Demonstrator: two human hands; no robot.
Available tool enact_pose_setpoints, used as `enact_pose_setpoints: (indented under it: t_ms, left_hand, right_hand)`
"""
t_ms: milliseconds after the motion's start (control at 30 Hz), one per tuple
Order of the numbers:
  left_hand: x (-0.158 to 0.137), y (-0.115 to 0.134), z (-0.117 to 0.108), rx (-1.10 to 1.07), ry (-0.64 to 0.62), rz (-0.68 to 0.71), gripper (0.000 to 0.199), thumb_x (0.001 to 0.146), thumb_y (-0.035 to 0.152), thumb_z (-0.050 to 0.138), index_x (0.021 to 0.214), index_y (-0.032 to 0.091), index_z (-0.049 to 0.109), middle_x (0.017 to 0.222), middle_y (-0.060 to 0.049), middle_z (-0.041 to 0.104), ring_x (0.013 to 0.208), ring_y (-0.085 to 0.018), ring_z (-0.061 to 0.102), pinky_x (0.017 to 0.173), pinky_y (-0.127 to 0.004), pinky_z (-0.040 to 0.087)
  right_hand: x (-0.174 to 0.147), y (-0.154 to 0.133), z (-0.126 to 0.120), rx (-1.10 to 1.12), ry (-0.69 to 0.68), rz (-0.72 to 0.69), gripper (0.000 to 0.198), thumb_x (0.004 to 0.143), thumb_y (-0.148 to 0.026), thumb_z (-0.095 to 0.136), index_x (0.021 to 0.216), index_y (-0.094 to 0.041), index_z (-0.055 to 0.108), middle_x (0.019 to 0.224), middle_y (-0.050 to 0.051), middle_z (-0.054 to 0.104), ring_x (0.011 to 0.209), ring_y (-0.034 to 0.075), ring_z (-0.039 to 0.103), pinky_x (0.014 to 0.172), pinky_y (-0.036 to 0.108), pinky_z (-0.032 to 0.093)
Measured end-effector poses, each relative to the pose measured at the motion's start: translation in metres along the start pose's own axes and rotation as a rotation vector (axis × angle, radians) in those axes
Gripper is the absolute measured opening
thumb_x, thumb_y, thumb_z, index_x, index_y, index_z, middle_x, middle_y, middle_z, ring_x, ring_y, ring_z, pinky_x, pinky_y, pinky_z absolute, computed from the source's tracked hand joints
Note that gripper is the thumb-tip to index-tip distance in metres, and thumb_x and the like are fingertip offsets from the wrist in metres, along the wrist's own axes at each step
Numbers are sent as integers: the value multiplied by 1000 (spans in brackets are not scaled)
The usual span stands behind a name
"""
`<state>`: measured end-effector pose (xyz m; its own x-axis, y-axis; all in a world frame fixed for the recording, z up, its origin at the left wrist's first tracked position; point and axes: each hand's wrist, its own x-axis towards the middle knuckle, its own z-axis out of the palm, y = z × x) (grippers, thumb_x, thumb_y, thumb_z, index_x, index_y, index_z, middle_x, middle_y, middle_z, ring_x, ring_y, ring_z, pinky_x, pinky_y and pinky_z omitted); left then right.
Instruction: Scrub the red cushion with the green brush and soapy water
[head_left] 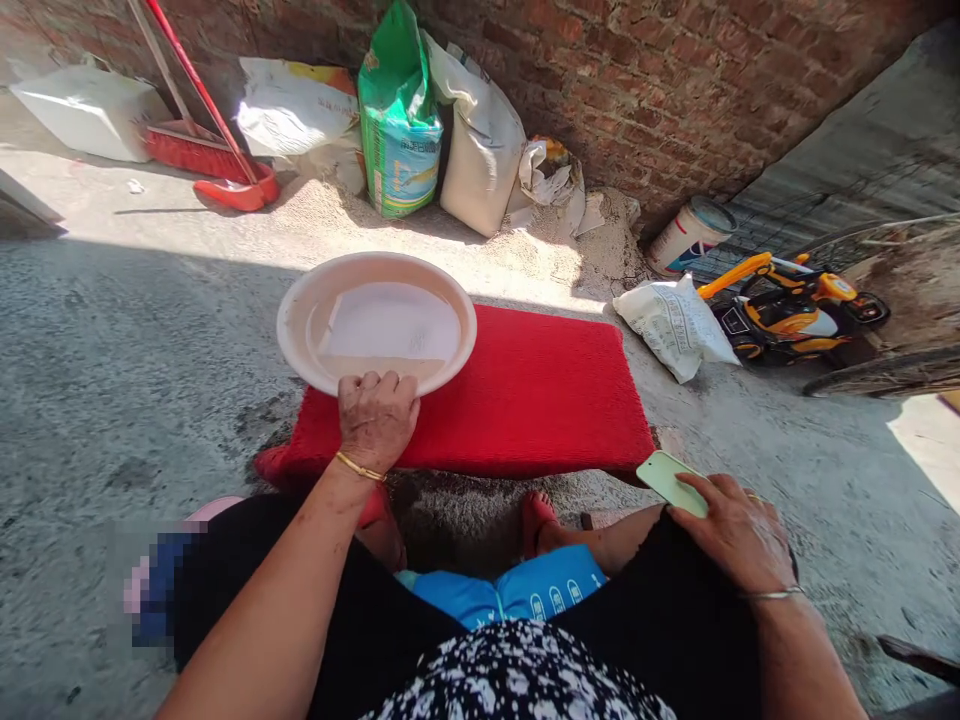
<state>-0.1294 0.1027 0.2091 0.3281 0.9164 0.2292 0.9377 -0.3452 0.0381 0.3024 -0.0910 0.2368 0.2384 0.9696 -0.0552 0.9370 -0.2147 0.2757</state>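
Note:
My left hand [377,420] grips the near rim of a wide, pale pink basin [291,345] with water in it. This basin stands over the left end of a red cloth [555,385] that covers a low bench. Out to the right, by my knee, my right hand [739,530] is closed on a flat, pale green piece [671,478] with rounded corners and a small hole near its far end. It resembles the back of a scrubbing brush, but its underside is hidden. It is apart from the red cloth.
Sacks, among them a green one [400,120], lean on the brick wall beside spilled grain [540,250]. A red broom [195,150] and dustpan [238,190] stand far left. Right are a bucket [690,238], a white bag [675,325] and a yellow toy excavator [795,310].

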Motion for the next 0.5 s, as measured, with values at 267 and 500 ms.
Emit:
enact_pose_setpoints:
  t_ms: [267, 500]
  left_hand:
    - [-2, 0, -6, -58, -21, -19, 24, 86, 24, 51, 105, 19, 65, 93, -11, 67, 93, -31, 55, 79, -44, 32]
    - [-4, -5, -6, -60, -38, -9, 19, 87, 23, 49, 96, 19, 66, 91, -11, 66, 91, -30, 55, 79, -43, 32]
  right_hand:
    - [91, -171, -42, 410, 67, -614, 38, 86, -44, 61, 118, -24, 65, 110, 11, 62, 97, 24, 57, 84, 35, 40]
    - [150, -241, -47, 412, -111, -845, 42, 81, -40, 69, 120, -27, 65, 109, 7, 61, 94, 20, 55, 80, 30, 36]
